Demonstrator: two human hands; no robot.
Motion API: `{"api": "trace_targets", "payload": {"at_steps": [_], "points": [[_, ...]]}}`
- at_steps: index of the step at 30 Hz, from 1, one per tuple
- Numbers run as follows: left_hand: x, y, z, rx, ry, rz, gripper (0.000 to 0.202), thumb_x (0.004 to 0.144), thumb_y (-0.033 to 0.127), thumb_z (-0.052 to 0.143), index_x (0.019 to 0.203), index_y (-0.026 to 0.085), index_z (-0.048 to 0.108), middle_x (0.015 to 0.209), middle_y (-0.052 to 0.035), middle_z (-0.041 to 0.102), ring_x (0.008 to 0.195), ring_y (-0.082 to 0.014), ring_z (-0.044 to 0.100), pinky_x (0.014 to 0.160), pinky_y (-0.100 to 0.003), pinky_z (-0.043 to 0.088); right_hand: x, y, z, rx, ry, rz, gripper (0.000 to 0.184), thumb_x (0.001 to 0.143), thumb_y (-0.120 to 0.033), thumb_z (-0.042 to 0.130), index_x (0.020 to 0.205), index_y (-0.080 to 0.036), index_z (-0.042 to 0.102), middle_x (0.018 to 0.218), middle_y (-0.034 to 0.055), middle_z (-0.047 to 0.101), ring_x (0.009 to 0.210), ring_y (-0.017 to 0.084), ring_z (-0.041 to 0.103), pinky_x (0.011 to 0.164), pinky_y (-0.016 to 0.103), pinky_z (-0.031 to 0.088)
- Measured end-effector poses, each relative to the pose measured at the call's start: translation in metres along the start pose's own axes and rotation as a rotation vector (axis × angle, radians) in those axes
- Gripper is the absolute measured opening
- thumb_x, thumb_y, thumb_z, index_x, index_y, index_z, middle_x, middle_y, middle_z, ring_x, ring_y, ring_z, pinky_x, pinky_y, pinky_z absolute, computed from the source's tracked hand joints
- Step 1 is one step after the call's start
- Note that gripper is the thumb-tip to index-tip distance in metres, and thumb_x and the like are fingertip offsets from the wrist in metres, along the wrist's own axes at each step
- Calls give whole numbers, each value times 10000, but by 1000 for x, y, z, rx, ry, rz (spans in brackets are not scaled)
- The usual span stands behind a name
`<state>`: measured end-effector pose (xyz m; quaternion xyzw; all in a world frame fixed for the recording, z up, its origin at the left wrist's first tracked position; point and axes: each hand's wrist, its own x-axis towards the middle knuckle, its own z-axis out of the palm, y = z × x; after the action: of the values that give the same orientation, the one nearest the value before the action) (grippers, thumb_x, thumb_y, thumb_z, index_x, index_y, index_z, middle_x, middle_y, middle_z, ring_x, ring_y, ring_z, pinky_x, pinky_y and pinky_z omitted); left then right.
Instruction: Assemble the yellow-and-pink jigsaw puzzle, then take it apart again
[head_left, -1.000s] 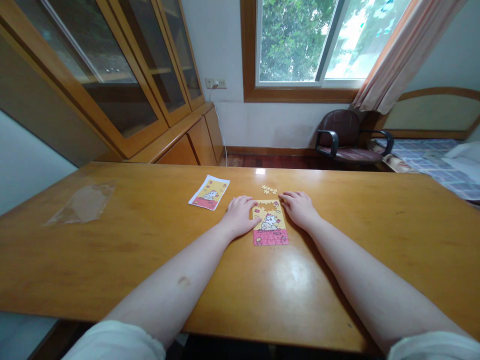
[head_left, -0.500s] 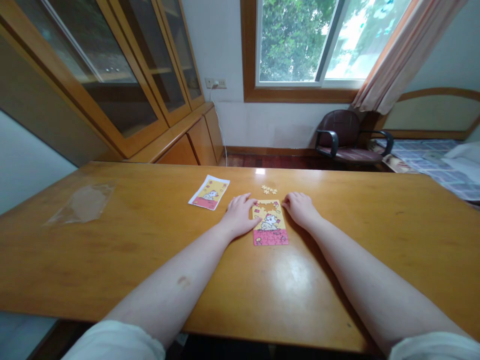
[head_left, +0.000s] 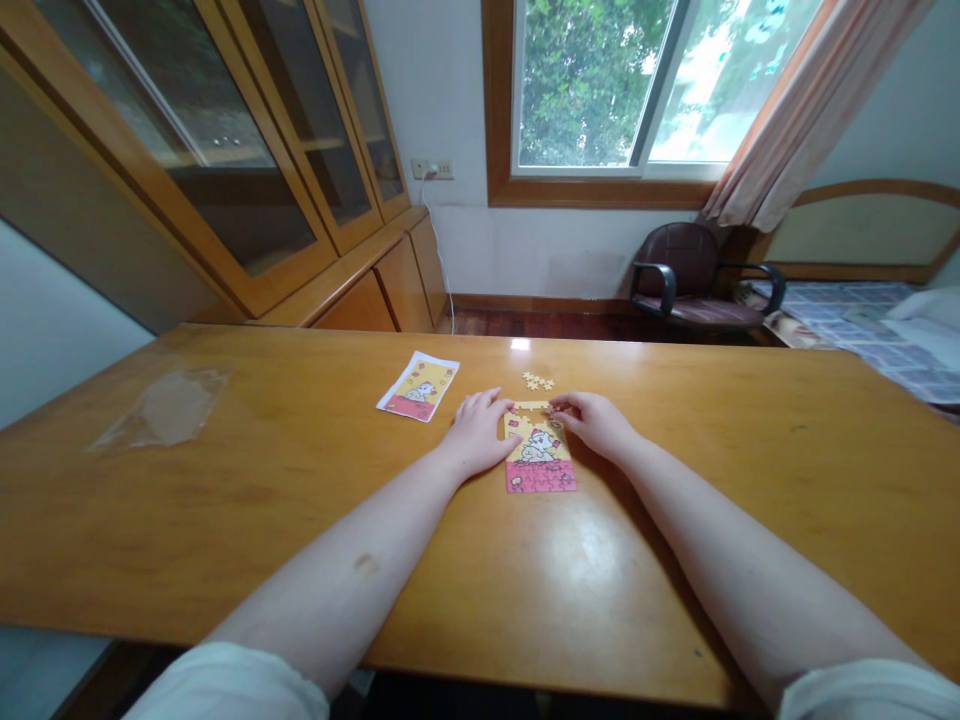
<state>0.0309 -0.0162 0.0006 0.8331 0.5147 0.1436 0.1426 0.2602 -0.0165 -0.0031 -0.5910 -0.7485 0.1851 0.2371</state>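
A small jigsaw puzzle [head_left: 541,462] with a cartoon animal on yellow and a pink bottom strip lies on the wooden table [head_left: 300,500]. My left hand [head_left: 478,432] rests flat against the puzzle's left edge, fingers stretched. My right hand [head_left: 596,420] sits at the puzzle's top right corner, its fingers pinched over that corner; whether a piece is between them is too small to tell. Several loose pieces [head_left: 538,381] lie just beyond the puzzle.
A printed reference card [head_left: 418,385] with the same picture lies to the left of the puzzle. A clear plastic bag [head_left: 166,407] lies at the table's far left. Beyond the table stand a cabinet [head_left: 247,170], a dark armchair [head_left: 694,275] and a window.
My right hand has shifted left from beside the puzzle onto its top right corner, fingers now curled together. My left hand has stayed put.
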Motion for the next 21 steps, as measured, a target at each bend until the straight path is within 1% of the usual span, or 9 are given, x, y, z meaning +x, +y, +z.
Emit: {"api": "trace_targets", "payload": {"at_steps": [3, 6, 8, 10, 12, 16, 19, 21], "points": [[0, 0, 1, 14, 2, 5, 531, 774, 456, 638, 1244, 219, 569, 1428, -118, 454, 1322, -316, 395, 1127, -501, 293, -3, -8, 2, 1, -65, -112, 224, 876, -215, 582, 1040, -230, 735, 973, 59, 750, 851, 192, 678, 792, 303, 502], [0, -1, 2, 27, 9, 20, 544, 766, 463, 646, 1243, 213, 572, 1413, -120, 472, 1311, -312, 406, 1125, -487, 297, -5, -12, 5, -64, -126, -281, 231, 881, -216, 579, 1033, -230, 752, 881, 63, 753, 781, 180, 668, 737, 281, 488], [1, -1, 3, 33, 11, 26, 544, 765, 465, 647, 1241, 213, 573, 1408, -117, 479, 1307, -307, 411, 1125, -482, 296, -5, -12, 8, -126, -131, -385, 218, 879, -228, 591, 1013, -221, 763, 802, 66, 740, 723, 171, 649, 686, 270, 467], [1, -1, 3, 35, 11, 25, 545, 764, 466, 649, 1240, 212, 575, 1407, -116, 482, 1308, -305, 410, 1127, -483, 291, -6, -11, 11, -165, -105, -444, 194, 878, -249, 607, 977, -219, 772, 756, 62, 729, 689, 162, 632, 668, 266, 450], [1, -1, 2, 36, 8, 24, 550, 760, 461, 654, 1241, 207, 577, 1405, -119, 485, 1310, -307, 408, 1128, -484, 288, -6, -9, 13, -170, -82, -453, 163, 869, -260, 627, 930, -229, 775, 751, 48, 735, 681, 154, 631, 680, 264, 443], [1, 1, 1, 30, 1, 19, 549, 754, 448, 659, 1241, 207, 579, 1404, -118, 488, 1309, -308, 407, 1127, -486, 292, -6, -9, 17, -158, -52, -414, 113, 843, -253, 658, 823, -236, 769, 775, 23, 751, 697, 152, 644, 698, 263, 436], [1, 1, 1, 25, 4, 23, 530, 756, 443, 657, 1227, 212, 587, 1403, -115, 490, 1307, -307, 408, 1128, -488, 290, -5, -8, 19, -173, -32, -429, 115, 839, -257, 665, 807, -227, 771, 738, 28, 741, 682, 156, 637, 704, 274, 434], [1, 0, 2, 19, 6, 23, 519, 755, 441, 659, 1217, 215, 592, 1400, -113, 492, 1308, -306, 407, 1131, -489, 285, -5, -7, 19, -174, -43, -454, 119, 845, -265, 663, 834, -230, 776, 724, 30, 731, 680, 158, 629, 711, 280, 438]]}}
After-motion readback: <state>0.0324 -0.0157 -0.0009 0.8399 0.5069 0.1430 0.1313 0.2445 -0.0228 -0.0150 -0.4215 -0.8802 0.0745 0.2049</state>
